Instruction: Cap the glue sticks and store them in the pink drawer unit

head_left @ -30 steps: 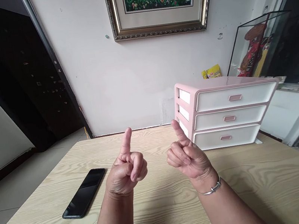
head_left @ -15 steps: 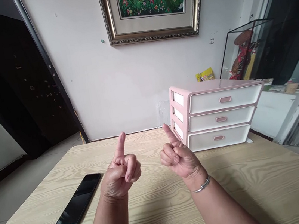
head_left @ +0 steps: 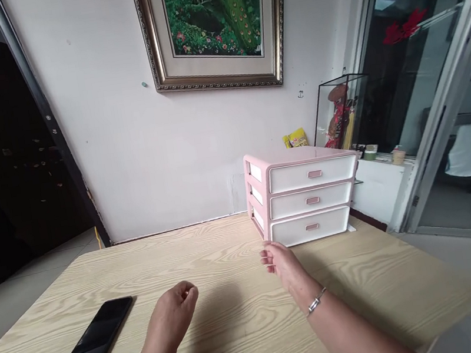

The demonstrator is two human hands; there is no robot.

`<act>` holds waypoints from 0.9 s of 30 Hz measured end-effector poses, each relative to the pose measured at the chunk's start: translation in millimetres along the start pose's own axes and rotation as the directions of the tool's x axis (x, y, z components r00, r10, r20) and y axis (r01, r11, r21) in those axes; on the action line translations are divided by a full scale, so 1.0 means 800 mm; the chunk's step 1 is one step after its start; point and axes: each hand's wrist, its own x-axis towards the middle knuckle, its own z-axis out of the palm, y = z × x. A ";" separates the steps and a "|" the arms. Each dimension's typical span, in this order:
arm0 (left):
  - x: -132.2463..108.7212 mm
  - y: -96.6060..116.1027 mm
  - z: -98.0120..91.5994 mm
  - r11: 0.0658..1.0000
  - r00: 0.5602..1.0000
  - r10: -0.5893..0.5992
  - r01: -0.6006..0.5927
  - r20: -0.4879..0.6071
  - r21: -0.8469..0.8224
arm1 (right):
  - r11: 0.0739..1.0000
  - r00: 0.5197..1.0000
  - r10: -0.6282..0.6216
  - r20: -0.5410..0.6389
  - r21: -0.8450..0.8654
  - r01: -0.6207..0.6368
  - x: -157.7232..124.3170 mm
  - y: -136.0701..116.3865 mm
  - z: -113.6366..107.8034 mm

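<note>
A framed peacock picture [head_left: 220,36] hung on the pale wall [head_left: 125,158], and below it a wood-grained bench [head_left: 211,252] reached toward the viewer. A pink and white drawer unit [head_left: 292,208] stood upright near the bench's far edge, its three drawers closed, with a yellow packet [head_left: 296,138] showing behind it. A dark phone [head_left: 87,352] lay flat on the near left part of the bench.

The right hand [head_left: 281,261], with a silver bracelet [head_left: 316,301] at its wrist, was nearest the drawer unit, in front of its lower left corner; whether it touched could not be told. Its fingers were loosely bent, slightly apart, with nothing visible between them. The left hand [head_left: 174,312] was raised above the bench beside the phone, well apart from the unit, its fingers curled together; no held object showed.

The likeliest trouble seemed a knock: those bent right fingers, so close to the corner, could bump the unit and skew it if the hand swung outward. A pull on one drawer without a steadying hand might drag the whole light-looking unit along, and a low sweep of the left forearm could catch the phone.
</note>
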 end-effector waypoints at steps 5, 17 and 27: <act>-0.011 -0.035 0.024 0.972 0.996 -0.065 0.049 0.064 0.228 | 0.998 0.972 0.016 -0.234 0.068 0.000 0.037 -0.039 -0.085; -0.020 -0.046 0.038 0.950 0.993 -0.102 0.079 0.061 0.304 | 0.988 0.947 0.092 -0.309 0.146 -0.049 0.063 -0.091 -0.120; -0.014 -0.046 0.039 0.934 0.991 -0.134 0.118 0.026 0.336 | 0.986 0.951 0.097 -0.294 0.159 -0.051 0.071 -0.097 -0.118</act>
